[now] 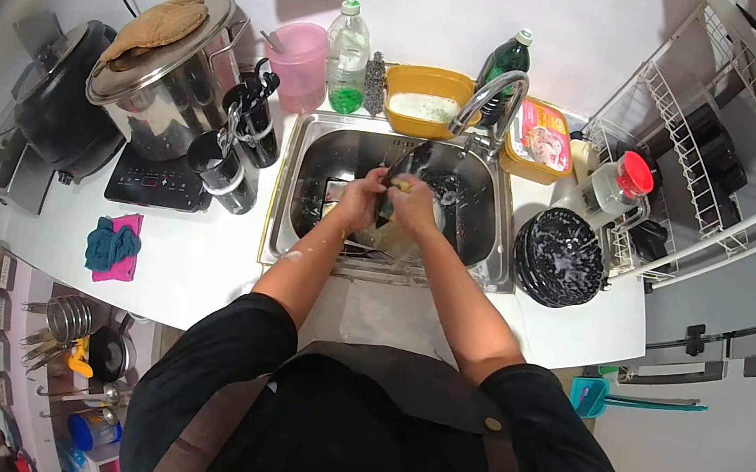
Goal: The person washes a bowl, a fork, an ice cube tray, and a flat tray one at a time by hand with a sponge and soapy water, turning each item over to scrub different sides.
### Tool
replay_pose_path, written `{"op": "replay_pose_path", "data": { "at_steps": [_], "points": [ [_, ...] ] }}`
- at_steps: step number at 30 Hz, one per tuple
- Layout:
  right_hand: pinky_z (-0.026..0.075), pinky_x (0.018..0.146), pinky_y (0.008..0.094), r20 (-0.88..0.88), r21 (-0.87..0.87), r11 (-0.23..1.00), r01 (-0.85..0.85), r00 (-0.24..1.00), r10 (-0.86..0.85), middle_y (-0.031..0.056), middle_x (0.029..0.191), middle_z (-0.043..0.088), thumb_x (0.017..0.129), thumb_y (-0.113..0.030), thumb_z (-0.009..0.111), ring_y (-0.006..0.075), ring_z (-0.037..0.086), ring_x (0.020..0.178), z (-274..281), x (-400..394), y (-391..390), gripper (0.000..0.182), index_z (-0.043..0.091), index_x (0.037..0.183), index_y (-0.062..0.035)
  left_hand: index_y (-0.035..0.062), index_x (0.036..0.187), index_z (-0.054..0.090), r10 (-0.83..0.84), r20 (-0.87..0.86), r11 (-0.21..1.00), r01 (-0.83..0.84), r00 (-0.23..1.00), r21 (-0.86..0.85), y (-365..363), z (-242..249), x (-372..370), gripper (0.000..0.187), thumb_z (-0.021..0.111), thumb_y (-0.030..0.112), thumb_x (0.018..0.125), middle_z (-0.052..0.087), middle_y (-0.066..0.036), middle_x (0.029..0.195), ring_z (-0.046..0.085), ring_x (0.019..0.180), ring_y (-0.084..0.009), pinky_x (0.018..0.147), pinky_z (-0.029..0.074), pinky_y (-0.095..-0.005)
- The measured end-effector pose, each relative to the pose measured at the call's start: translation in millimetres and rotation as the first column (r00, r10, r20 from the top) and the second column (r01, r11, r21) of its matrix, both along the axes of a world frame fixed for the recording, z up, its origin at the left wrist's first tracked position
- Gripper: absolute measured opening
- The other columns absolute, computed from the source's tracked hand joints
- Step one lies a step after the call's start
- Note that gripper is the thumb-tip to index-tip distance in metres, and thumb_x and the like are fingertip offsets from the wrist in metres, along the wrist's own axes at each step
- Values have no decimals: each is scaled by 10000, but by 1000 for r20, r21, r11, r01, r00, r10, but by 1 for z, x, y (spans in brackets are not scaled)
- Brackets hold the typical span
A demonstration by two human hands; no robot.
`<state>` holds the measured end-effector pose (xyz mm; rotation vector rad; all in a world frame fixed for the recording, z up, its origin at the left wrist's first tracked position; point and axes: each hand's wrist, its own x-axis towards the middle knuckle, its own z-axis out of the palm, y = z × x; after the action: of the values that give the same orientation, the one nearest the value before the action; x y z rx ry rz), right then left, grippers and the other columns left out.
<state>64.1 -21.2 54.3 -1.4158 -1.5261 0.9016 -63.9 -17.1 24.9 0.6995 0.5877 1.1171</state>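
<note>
Over the metal sink (284,204), my left hand (361,201) grips a dark plate (410,158), which is tilted up nearly edge-on to me. My right hand (416,206) is closed around a yellow and green sponge (400,183), pressed against the plate's right side. Part of the sponge is hidden by the fingers. Suds cling to my left forearm. Below the hands, more dishes lie in the sink, partly covered by my hands and hard to make out. The curved faucet (516,80) stands behind the sink, to the right of the plate.
Behind the sink are a yellow tub (400,124) of suds, a dish soap bottle (350,69) and a pink pitcher (302,71). Soapy black bowls (558,258) sit stacked at right, beside a wire rack (679,137). A large steel pot (164,102) stands at left.
</note>
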Motion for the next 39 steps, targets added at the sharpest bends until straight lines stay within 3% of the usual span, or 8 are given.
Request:
{"op": "replay_pose_path", "data": {
  "at_steps": [4,8,14,20,30,33,36,39],
  "points": [
    [468,621,316,-85,-340,893,-294,956,282,133,746,635,610,-185,676,218,598,656,-1,6,-12,311,631,858,-2,86,1147,482,150,-357,973,-202,922,-111,-8,3,9,617,472,595,798,533,-57,1107,439,1105,-215,926,353,-369],
    [457,625,275,-218,-125,991,-44,976,16,70,742,625,635,-93,664,157,574,677,-1,3,-6,252,636,873,-14,201,1152,499,-175,-177,937,109,968,-330,-6,5,5,531,484,594,795,563,-2,1066,542,963,-175,833,431,-406],
    [481,690,338,-32,380,896,230,971,-235,180,820,629,665,-111,630,319,618,761,27,-3,25,253,628,905,-29,169,1210,437,-24,-29,981,18,999,-192,-14,8,37,629,451,634,787,555,-12,1085,542,987,-191,827,436,-416],
    [475,700,400,403,20,978,-209,896,184,190,814,616,661,-136,596,364,590,787,23,-4,-17,233,620,878,-53,132,1158,477,284,-59,954,-289,957,-86,19,-5,18,595,423,615,815,538,-51,1048,512,979,-174,856,411,-344],
    [434,813,424,286,621,773,-133,956,-66,289,1023,522,661,-147,607,421,511,953,12,-4,37,505,459,1103,48,213,1264,331,83,56,960,-65,995,-274,2,0,42,589,384,611,835,480,-53,1181,466,1096,-237,876,402,-375],
    [403,876,411,492,46,895,-443,790,365,267,1100,499,592,-225,690,410,485,1016,29,7,4,757,360,1227,21,192,1217,367,146,103,960,-115,984,-256,22,-40,22,495,405,536,863,497,-57,1128,483,1062,-240,861,409,-400],
    [438,815,411,491,275,825,-495,809,322,266,1029,532,495,-265,739,395,526,960,10,17,-6,699,457,1081,-9,174,1190,387,135,176,954,-80,975,-287,14,-39,25,379,426,409,895,511,-60,1090,499,1035,-238,849,417,-420],
    [443,822,396,568,-20,872,-489,712,412,250,985,558,443,-252,767,385,546,934,28,39,-10,745,448,1069,-4,99,1061,510,23,214,960,39,976,-279,-20,-9,27,274,491,298,873,569,-76,1041,547,966,-239,859,431,-428]
  ]
}}
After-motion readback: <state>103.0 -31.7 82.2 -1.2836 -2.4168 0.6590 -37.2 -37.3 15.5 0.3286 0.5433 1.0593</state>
